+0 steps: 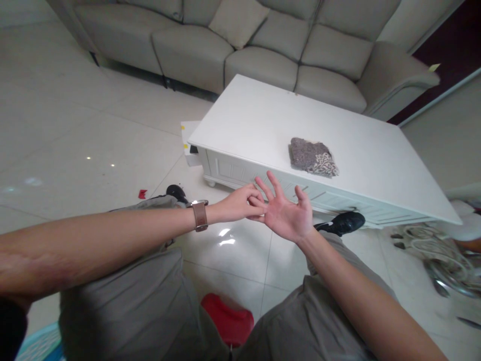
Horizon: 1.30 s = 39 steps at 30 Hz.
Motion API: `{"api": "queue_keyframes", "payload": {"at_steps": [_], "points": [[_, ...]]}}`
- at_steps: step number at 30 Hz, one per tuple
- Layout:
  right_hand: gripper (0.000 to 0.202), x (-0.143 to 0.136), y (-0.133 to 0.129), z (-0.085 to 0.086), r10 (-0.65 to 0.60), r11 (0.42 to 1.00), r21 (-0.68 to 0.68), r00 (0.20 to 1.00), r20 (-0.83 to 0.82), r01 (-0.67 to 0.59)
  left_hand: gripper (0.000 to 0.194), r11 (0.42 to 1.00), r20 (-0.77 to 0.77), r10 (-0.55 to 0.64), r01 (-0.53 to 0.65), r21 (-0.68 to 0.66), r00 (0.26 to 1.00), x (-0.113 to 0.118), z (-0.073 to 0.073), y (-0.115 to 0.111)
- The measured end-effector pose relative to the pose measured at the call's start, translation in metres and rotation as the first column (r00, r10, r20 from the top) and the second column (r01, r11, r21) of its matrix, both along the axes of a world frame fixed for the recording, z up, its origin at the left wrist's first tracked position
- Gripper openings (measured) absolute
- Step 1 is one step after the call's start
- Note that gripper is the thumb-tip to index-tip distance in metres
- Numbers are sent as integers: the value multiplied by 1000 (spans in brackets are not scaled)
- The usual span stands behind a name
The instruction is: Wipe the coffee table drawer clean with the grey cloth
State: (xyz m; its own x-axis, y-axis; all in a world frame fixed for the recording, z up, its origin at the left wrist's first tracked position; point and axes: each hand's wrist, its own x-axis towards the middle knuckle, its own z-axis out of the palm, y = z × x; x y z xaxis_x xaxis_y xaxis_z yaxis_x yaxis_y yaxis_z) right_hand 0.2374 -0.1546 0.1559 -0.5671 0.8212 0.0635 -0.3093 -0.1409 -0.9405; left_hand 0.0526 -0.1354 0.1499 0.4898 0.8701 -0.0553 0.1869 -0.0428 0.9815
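Observation:
My left hand [244,203], with a brown watch strap [200,216] at its wrist, has its fingers curled together at the edge of my other palm. It touches or pinches the little finger side of my right hand [289,213]. That right hand is turned palm up with its fingers spread, and nothing lies in it. Beyond both hands, a folded grey patterned cloth [312,156] rests near the front edge of the white coffee table [259,120].
Behind the table stands a long grey sofa [259,62] with a cushion [237,21]. A white box [191,143] is by the table's left end. Between my legs is a red seat [228,320]. A small red scrap [142,194] lies on the floor; cables [432,245] are at right.

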Motion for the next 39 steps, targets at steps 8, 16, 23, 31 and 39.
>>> {"api": "queue_keyframes", "payload": {"at_steps": [8, 16, 23, 31, 39], "points": [[56, 1, 1, 1, -78, 977, -206, 993, -86, 59, 25, 998, 101, -18, 23, -53, 995, 0, -1, -1], [50, 4, 8, 5, -224, 963, -183, 966, -129, 199, 30, 999, 108, -52, 53, -1, 993, 2, 13, 1], [50, 3, 6, 8, -170, 984, -76, 979, -114, 162, 31, 998, 131, -50, 53, -19, 990, 2, 15, -1], [50, 4, 5, 7, -160, 975, -179, 972, -173, 129, 31, 998, 108, -59, 57, 16, 992, 1, 16, -3], [50, 4, 5, 6, -187, 957, -260, 959, -213, 129, 31, 998, 96, -52, 48, 41, 994, 1, 17, -4]]}}
